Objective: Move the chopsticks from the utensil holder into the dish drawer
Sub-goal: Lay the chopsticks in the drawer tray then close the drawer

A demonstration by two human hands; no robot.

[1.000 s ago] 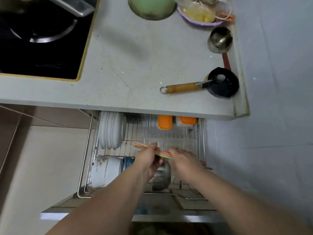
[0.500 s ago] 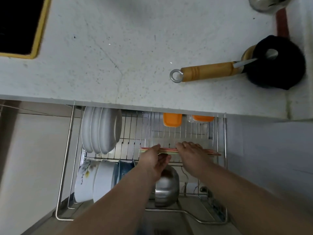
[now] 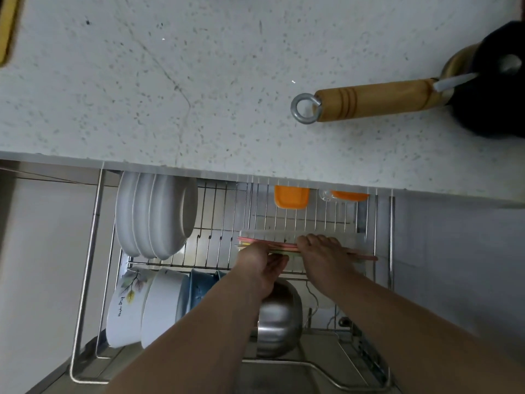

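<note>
Left hand (image 3: 262, 261) and right hand (image 3: 321, 250) both closed on chopsticks (image 3: 279, 246), bundle level over wire dish drawer (image 3: 88, 265). White plates (image 3: 153, 214) at 9 o'clock, steel bowl (image 3: 279, 317) at 6.

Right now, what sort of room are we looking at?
Most likely a home kitchen. A speckled countertop sits above a pulled-out wire dish drawer racked with white plates and bowls, and both hands lower a bundle of chopsticks into it.

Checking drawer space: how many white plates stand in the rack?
3 white plates, upright side by side at the rack's back left; more may hide under the counter edge.
</note>
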